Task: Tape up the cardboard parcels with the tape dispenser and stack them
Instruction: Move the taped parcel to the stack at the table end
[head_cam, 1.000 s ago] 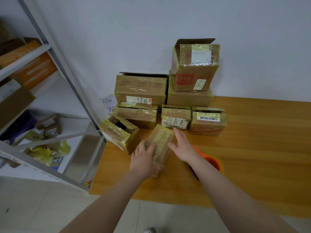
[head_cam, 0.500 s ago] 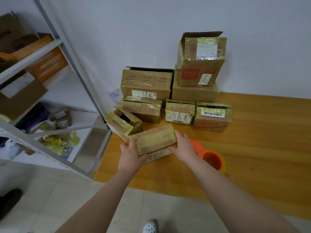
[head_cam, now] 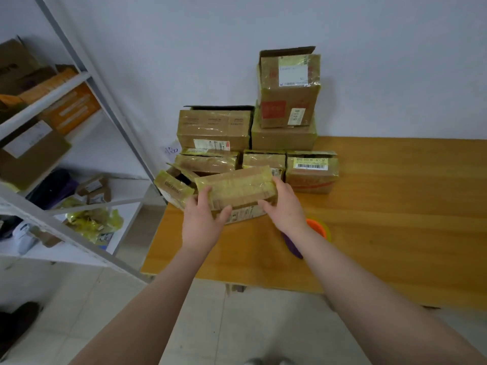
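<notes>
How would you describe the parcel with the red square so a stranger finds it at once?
Start at the wooden table and look to the pile of parcels at its back left corner, against the white wall. The parcel sits on top of the tallest stack, above all others. Only it has a red square on its front.

Well to the left of my left hand [head_cam: 203,225] stands a grey metal shelf rack [head_cam: 66,230], with orange boxes [head_cam: 71,109] on its upper board and, lower down, a dark purple bundle [head_cam: 52,188] and crumpled yellow bags [head_cam: 95,222]. Under both hands and on past my right hand [head_cam: 286,206] runs the wooden desk [head_cam: 395,206], set against a white wall [head_cam: 184,48] that carries a small handwritten paper note [head_cam: 171,150]. Nearer me than my hands lies pale tiled floor [head_cam: 237,325], with a dark shoe [head_cam: 15,325] far off to the left.
</notes>
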